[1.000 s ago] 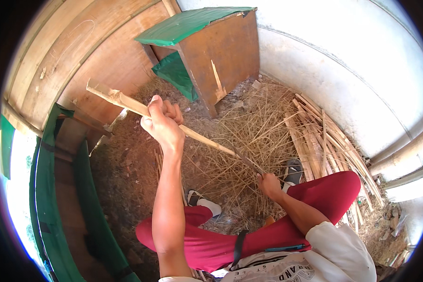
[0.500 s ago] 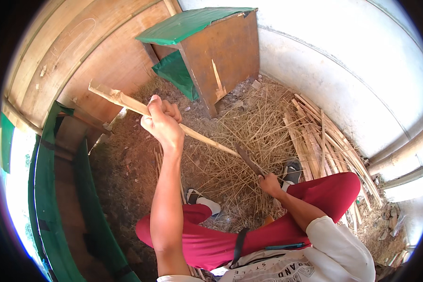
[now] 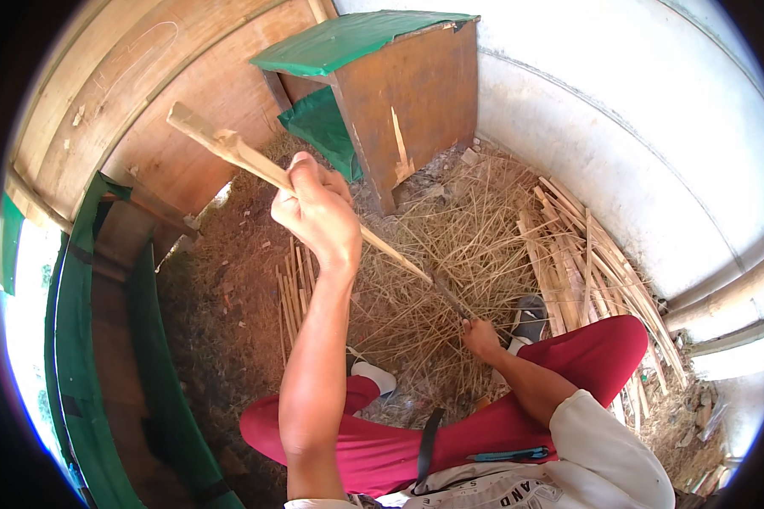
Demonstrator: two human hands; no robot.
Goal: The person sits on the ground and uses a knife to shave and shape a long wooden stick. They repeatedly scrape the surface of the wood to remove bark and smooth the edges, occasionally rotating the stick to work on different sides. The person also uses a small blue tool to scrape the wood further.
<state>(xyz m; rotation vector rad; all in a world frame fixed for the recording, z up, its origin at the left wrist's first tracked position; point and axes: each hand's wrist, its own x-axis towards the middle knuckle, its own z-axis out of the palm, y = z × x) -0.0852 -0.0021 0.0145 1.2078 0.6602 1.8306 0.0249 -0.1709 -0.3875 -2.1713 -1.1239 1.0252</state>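
My left hand [image 3: 318, 208] is closed round a long pale strip of split bamboo or wood [image 3: 255, 159], which slants from the upper left down to the right. A knobbly ridge marks the strip near its upper end. Lower right, my right hand [image 3: 482, 339] grips a dark-bladed knife [image 3: 450, 297], its handle mostly hidden in the fingers. The blade lies against the strip's far lower end. Below them are my legs in dark red trousers [image 3: 560, 365], bent and spread.
Dry straw-like shavings [image 3: 424, 246] cover the ground between my feet. A pile of split strips [image 3: 581, 263] lies at the right, with a smaller bundle [image 3: 293, 288] left of my forearm. A green-topped wooden cabinet [image 3: 407, 93] stands ahead, a green-edged bench [image 3: 153, 339] at the left.
My left hand and the strip have shifted a little right. The blade now shows more edge-on at the strip's lower end, while my right hand has barely moved.
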